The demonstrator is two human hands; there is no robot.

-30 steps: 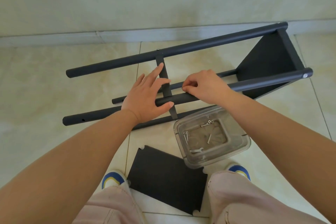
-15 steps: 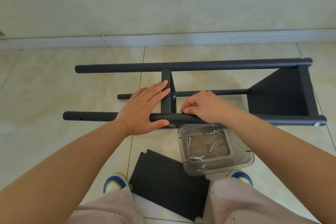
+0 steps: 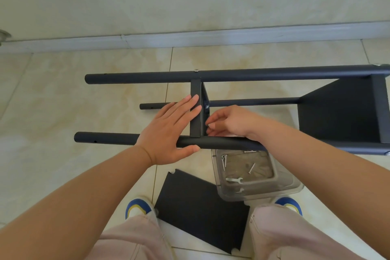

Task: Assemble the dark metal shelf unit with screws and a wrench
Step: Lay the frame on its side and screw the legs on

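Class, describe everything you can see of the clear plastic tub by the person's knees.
The tub is clear plastic, rectangular with rounded corners and open on top. It sits on the tiled floor, its far edge hidden behind the near pole. Inside lie several loose screws and a small silver wrench. Neither hand touches it; it seems to overlap a corner of the black panel.

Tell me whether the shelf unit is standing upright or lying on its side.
On its side: the shelf unit's poles run level along the floor, its end panel on edge.

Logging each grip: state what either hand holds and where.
The left hand holds nothing; it presses flat on the near post and middle shelf panel. Whether the right hand pinches anything cannot be told.
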